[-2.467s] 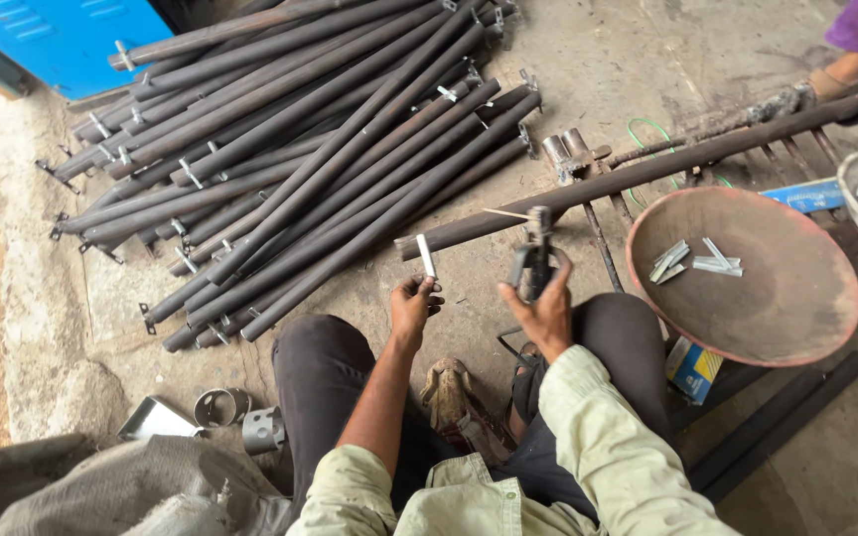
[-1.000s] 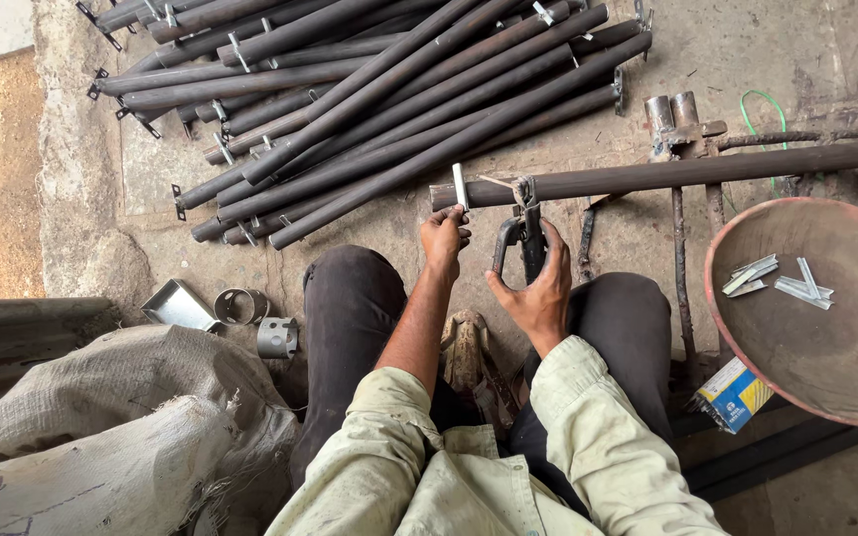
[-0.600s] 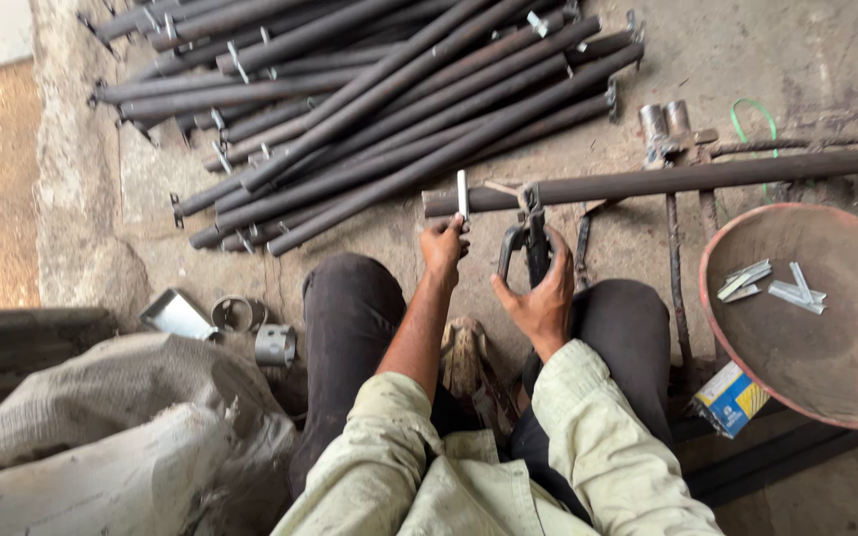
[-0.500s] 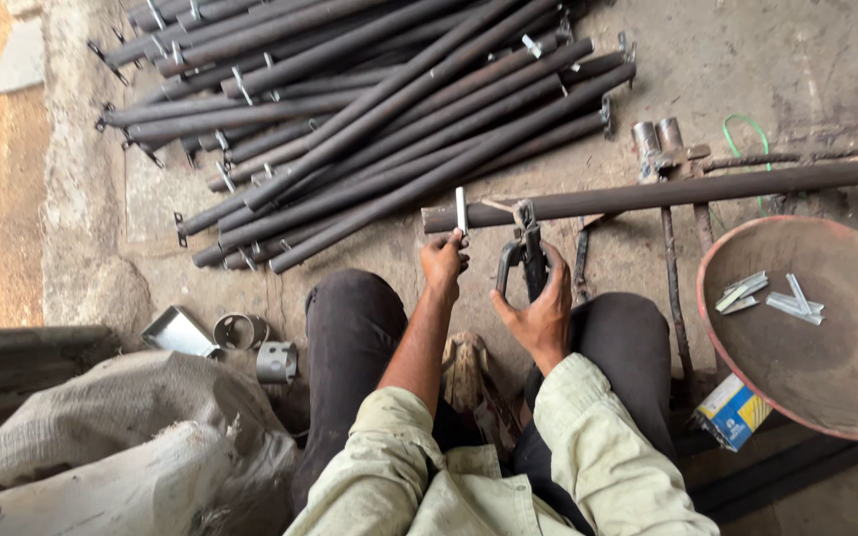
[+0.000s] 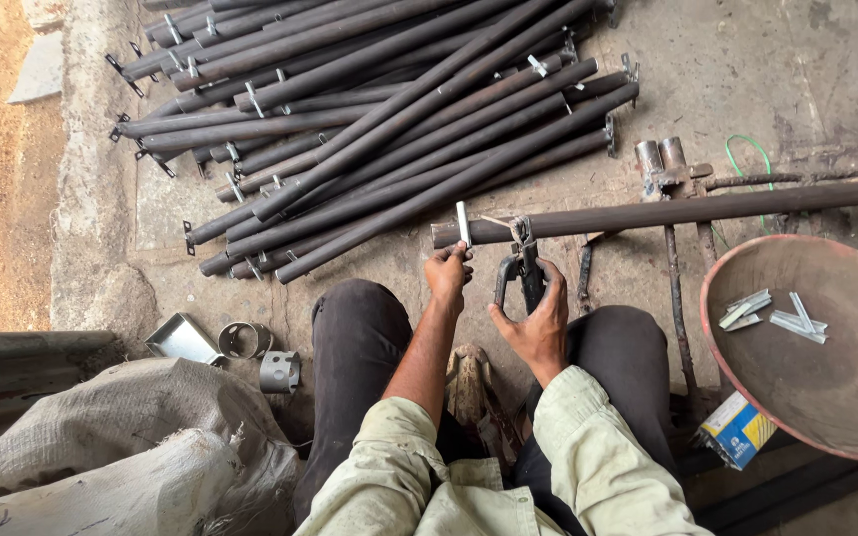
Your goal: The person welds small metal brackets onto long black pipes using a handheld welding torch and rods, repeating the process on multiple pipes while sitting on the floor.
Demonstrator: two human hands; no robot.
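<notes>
Across the person's knees lies one long pipe [image 5: 667,210], where it also lay a second ago. The left hand [image 5: 448,274] keeps its fingers pinched on one flat metal strip [image 5: 464,224] held upright against the pipe; the right hand [image 5: 533,318] stays closed around one pair of pliers [image 5: 522,270] biting wire there. Little has shifted, so fastening appears under way. Beyond, a heap of pipes [image 5: 389,129], too many to count; right, one rusty pan [image 5: 826,367] with roughly five strips.

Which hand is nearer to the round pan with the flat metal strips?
Right. The right hand grips pliers closer to the round pan; the left hand holds a small metal strip farther away.
</notes>
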